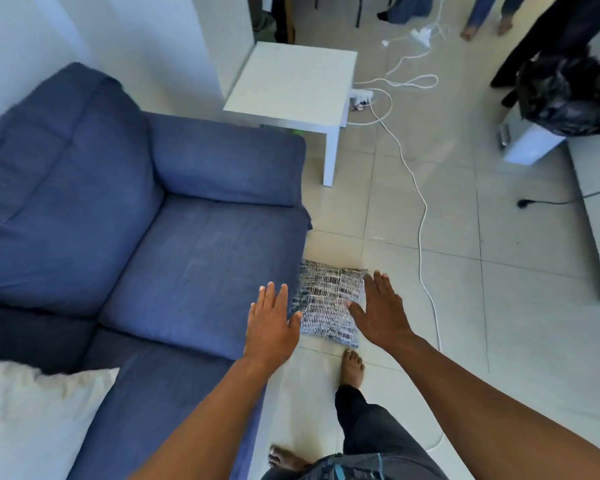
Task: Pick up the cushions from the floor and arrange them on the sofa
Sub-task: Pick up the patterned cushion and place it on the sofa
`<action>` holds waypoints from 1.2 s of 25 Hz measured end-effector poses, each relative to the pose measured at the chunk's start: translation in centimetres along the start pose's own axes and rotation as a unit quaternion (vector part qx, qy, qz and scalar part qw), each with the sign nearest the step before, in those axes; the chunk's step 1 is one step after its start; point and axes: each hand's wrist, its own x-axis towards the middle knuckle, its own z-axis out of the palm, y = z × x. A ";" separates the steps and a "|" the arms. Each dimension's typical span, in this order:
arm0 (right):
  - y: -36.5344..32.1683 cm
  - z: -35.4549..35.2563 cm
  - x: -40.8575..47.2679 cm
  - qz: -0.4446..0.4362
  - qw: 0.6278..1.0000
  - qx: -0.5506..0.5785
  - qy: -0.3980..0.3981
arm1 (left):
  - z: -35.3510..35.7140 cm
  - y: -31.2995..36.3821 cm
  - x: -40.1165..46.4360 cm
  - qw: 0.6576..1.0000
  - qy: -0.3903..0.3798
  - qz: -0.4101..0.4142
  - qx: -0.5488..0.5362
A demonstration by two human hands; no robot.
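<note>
On the pale tiled floor, just beside the front edge of the blue fabric sofa, a small square cushion with a woven blue-and-white pattern is lying flat. Both hands are held above it — the left hand over its sofa side, the right hand over its outer side — with fingers spread open and nothing gripped; whether they touch the cover cannot be told. A long white cable is trailed across the tiles near the right hand and the bare feet, so a step could be snagged on it during the lift. The soft, floppy filling may sag if only one corner is pinched. A fluffy cream cushion is already resting on the seat — plush against the sofa's flat, matte weave.
</note>
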 end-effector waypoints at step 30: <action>28.9 38.1 43.7 0.270 0.935 0.215 -0.077 | 44.5 -15.9 45.1 0.903 -0.033 -0.402 -0.147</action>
